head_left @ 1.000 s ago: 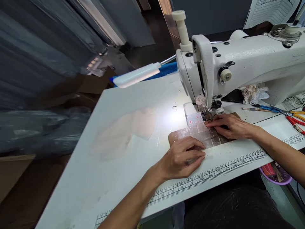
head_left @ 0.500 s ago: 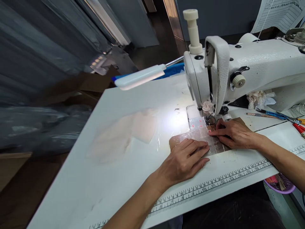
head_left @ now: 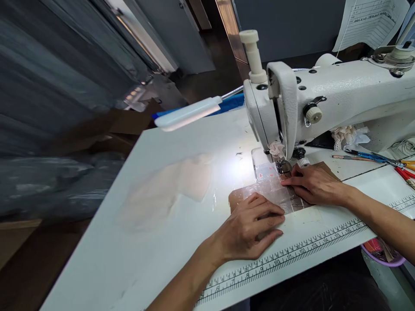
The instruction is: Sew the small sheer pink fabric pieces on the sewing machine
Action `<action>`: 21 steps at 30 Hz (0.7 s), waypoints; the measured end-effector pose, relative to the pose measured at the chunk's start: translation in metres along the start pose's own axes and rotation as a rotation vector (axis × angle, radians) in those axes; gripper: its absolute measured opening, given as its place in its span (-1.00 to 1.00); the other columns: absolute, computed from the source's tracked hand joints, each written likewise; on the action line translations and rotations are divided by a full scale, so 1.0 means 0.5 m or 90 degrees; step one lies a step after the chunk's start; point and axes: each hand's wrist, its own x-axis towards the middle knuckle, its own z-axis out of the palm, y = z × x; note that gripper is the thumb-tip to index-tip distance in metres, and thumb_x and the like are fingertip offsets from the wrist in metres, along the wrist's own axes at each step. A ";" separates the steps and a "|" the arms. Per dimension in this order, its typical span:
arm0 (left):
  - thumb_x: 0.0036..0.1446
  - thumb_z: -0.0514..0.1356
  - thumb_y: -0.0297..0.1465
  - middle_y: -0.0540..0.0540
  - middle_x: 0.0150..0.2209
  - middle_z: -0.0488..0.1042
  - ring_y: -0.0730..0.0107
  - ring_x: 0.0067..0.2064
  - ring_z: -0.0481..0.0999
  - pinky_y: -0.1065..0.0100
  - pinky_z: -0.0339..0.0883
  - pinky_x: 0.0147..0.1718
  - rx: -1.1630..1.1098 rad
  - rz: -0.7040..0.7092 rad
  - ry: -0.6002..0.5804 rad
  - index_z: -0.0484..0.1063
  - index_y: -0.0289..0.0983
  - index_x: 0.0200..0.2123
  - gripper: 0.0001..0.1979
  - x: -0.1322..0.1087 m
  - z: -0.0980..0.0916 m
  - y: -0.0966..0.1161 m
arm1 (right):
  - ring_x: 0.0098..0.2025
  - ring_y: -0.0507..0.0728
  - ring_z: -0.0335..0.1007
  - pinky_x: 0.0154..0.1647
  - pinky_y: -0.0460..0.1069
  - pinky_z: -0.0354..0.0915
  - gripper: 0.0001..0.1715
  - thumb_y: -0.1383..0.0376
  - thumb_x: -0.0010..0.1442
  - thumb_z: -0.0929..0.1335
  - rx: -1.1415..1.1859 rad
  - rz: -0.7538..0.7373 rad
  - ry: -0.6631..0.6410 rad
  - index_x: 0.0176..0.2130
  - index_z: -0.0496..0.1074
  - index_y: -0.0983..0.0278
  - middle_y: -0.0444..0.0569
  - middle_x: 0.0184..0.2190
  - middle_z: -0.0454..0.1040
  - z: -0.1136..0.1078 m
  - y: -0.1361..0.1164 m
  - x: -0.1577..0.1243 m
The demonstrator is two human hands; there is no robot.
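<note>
My left hand (head_left: 251, 224) lies on the near side of a brown patch covered with clear film (head_left: 237, 198), its fingers stretched and slightly apart. My right hand (head_left: 316, 185) is close to the presser foot (head_left: 283, 166) of the white sewing machine (head_left: 343, 93). Its fingers are drawn together and their tips press down at the patch; whatever they pinch is hidden. Between the hands and the needle area, a clear strip with small pink marks (head_left: 266, 172) lies on the bed. A pale ruffled fabric flower (head_left: 276, 149) hangs by the needle bar.
Pale pink fabric (head_left: 191, 175) shows hazily on the white table (head_left: 106, 259) to the left. A lamp (head_left: 188, 113) reaches over it. Scissors (head_left: 391, 160) and pens lie right, beside lace scraps (head_left: 346, 136). A printed ruler (head_left: 292, 258) follows the front edge, above a purple basket (head_left: 385, 259).
The view has shifted a little, so the machine head sits lower and further left. My left hand's fingers have spread slightly; my right hand stays by the presser foot, fingers closer together.
</note>
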 end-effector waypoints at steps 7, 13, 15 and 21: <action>0.20 0.24 -0.48 -0.13 -0.25 0.59 0.35 -0.32 0.54 0.25 0.41 -0.34 -0.015 0.012 0.031 0.53 -0.26 -0.27 -0.94 -0.002 0.004 -0.002 | -0.22 0.10 0.39 -0.17 0.01 0.40 -0.53 0.45 0.26 0.26 0.081 0.016 0.002 0.09 0.50 0.18 0.01 -0.15 0.46 -0.004 0.009 0.000; 0.18 0.20 -0.53 -0.16 -0.23 0.60 0.30 -0.30 0.56 0.23 0.44 -0.35 -0.035 -0.011 0.043 0.51 -0.26 -0.29 -0.90 -0.003 0.003 0.001 | -0.23 0.12 0.37 -0.21 0.01 0.39 -0.53 0.45 0.24 0.27 0.042 0.001 -0.008 0.08 0.51 0.21 0.04 -0.16 0.45 -0.004 0.008 0.003; 0.16 0.20 -0.53 -0.17 -0.21 0.61 0.30 -0.30 0.57 0.22 0.46 -0.35 -0.040 -0.014 0.048 0.50 -0.26 -0.30 -0.90 -0.003 0.003 0.000 | -0.24 0.12 0.37 -0.24 0.00 0.38 -0.54 0.45 0.24 0.28 0.025 0.002 -0.008 0.08 0.52 0.20 0.04 -0.16 0.44 -0.003 0.007 0.002; 0.20 0.22 -0.50 -0.18 -0.20 0.61 0.31 -0.28 0.57 0.24 0.47 -0.34 -0.029 0.010 0.058 0.52 -0.28 -0.27 -0.92 -0.002 0.005 -0.005 | -0.23 0.11 0.36 -0.23 -0.01 0.37 -0.51 0.44 0.25 0.26 0.013 0.002 -0.014 0.10 0.50 0.18 0.04 -0.14 0.43 0.000 0.007 -0.001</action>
